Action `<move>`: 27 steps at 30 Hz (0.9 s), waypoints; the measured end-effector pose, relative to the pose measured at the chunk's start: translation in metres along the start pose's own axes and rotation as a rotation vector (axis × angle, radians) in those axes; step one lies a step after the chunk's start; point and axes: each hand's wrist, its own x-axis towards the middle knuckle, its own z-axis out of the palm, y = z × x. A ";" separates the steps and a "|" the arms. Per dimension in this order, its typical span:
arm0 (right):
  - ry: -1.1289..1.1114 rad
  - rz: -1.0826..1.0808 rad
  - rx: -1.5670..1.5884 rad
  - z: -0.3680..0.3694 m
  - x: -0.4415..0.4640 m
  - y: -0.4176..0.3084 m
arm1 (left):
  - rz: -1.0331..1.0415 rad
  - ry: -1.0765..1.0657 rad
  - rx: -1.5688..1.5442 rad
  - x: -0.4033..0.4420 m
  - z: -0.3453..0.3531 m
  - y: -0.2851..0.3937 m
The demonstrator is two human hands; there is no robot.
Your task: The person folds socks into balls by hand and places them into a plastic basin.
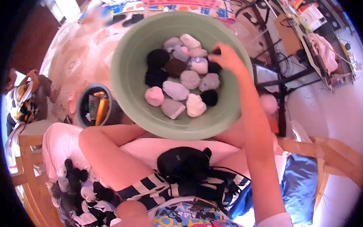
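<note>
Our right hand (230, 61) reaches over the far right of the green tub (127, 75), fingers partly curled beside a dark bundle; we cannot tell whether they grip it. Rolled socks (190, 79) lie inside the tub. Near left, our left arm (133, 216) shows beside a heap of socks (88, 194); we cannot tell its hand's hold or opening.

Green basin (130, 79), rolled socks (175, 91) inside, black, grey, pink, white

Room left of socks (176, 90), inside basin (127, 67)
</note>
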 end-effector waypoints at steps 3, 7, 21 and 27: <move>-0.215 0.128 -0.132 0.018 -0.014 -0.002 | -0.324 -0.529 -0.839 -0.078 -0.051 0.069; -0.228 0.061 -0.199 0.015 -0.021 0.007 | -1.238 -0.920 0.088 -0.072 -0.009 0.075; 0.275 -0.409 0.650 0.017 -0.281 -0.255 | -1.493 -1.492 1.355 -0.039 -0.148 0.098; -0.700 -0.308 0.592 0.102 -0.359 -0.267 | -1.405 -1.482 1.434 -0.020 -0.171 0.097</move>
